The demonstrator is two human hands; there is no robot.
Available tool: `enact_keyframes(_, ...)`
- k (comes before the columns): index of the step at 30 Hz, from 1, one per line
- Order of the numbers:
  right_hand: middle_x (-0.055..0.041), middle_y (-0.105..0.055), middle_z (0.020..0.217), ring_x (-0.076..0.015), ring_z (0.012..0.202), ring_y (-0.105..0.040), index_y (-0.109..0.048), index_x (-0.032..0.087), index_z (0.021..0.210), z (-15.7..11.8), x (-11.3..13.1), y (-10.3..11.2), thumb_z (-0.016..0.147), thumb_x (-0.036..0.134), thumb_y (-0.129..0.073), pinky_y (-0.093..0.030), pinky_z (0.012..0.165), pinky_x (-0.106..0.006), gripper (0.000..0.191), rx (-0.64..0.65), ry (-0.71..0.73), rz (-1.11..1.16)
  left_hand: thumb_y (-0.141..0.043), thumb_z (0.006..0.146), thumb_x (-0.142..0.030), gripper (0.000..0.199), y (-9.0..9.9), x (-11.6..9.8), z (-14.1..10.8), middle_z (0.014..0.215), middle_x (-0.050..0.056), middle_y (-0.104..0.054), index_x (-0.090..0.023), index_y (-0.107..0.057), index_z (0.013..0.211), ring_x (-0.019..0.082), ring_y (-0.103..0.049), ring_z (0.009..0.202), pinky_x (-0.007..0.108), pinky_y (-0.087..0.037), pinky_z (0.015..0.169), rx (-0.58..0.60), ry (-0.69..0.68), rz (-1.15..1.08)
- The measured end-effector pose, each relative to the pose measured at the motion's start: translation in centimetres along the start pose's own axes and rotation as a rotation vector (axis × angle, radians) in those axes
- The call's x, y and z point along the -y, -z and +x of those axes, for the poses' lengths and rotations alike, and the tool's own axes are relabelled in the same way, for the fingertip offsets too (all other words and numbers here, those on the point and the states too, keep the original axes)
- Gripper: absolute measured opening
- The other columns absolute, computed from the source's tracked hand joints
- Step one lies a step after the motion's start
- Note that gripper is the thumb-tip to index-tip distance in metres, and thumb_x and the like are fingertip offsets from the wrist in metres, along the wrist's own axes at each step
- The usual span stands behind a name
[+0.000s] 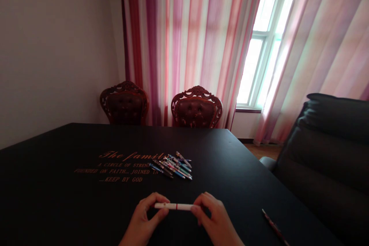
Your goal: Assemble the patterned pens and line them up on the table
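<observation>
White pen spans the frame's lower centre, its long axis running left to right, opposite ends pinched between thumb and fingers of the left hand and right hand, neither nearer.

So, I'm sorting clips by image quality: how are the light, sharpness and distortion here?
Head view: the window is blown out to near white, while the table sinks to near black; head view: the white pen between the left hand and right hand stands out, though slightly soft; head view: the curtain on the right leans, likely wide-lens stretch.
</observation>
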State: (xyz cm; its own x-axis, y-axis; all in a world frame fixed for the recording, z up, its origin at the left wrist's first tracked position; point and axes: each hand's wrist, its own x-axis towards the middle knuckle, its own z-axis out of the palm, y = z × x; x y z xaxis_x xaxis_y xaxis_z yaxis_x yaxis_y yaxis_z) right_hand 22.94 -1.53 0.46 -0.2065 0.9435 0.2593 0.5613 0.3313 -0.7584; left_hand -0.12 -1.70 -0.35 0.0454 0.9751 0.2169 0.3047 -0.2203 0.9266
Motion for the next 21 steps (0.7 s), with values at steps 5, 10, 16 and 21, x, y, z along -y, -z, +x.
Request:
enact_keyframes(5,-0.0003,-0.063,0.079,-0.0166,0.074,-0.059,-0.065,0.019,0.083,0.01,0.15,0.03,0.085,0.031,-0.062,-0.041,0.069,-0.025,0.013,-0.006,0.0,0.003,-0.072,0.072,-0.046,0.025,-0.04,-0.03,-0.04,0.08,0.003,-0.071,-0.024,-0.076,0.082,0.025,-0.06,0.083,0.029,-0.046,0.074,-0.006,0.01,-0.042)
enact_keyframes(10,-0.0009,-0.06,0.07,-0.0165,0.071,-0.059,-0.066,0.019,0.071,0.03,0.23,-0.08,0.093,0.035,-0.049,-0.041,0.068,-0.026,0.032,0.027,0.017,0.001,-0.073,0.073,-0.043,0.023,-0.02,0.13,-0.03,0.081,0.004,-0.07,-0.023,-0.076,0.083,0.025,-0.059,0.084,0.029,-0.046,0.074,-0.006,-0.036,-0.031)
enact_keyframes(16,-0.0007,-0.063,0.078,-0.0173,0.076,-0.059,-0.067,0.019,0.079,0.07,0.42,0.05,0.084,0.03,-0.063,-0.041,0.071,-0.026,0.013,-0.005,0.02,0.016,-0.071,0.078,-0.041,0.02,0.26,0.55,0.09,0.083,0.005,-0.069,-0.023,-0.074,0.085,0.025,-0.059,0.086,0.03,-0.044,0.077,0.02,-0.077,0.024)
enact_keyframes(21,-0.0003,-0.062,0.074,-0.0167,0.072,-0.058,-0.066,0.019,0.077,0.14,0.23,0.09,0.086,0.035,-0.059,-0.041,0.067,-0.025,0.02,-0.037,0.02,0.062,-0.075,0.073,-0.046,0.036,0.11,0.32,0.35,0.084,0.002,-0.067,-0.024,-0.072,0.102,0.022,-0.059,0.085,0.03,-0.043,0.079,0.031,0.021,-0.246)
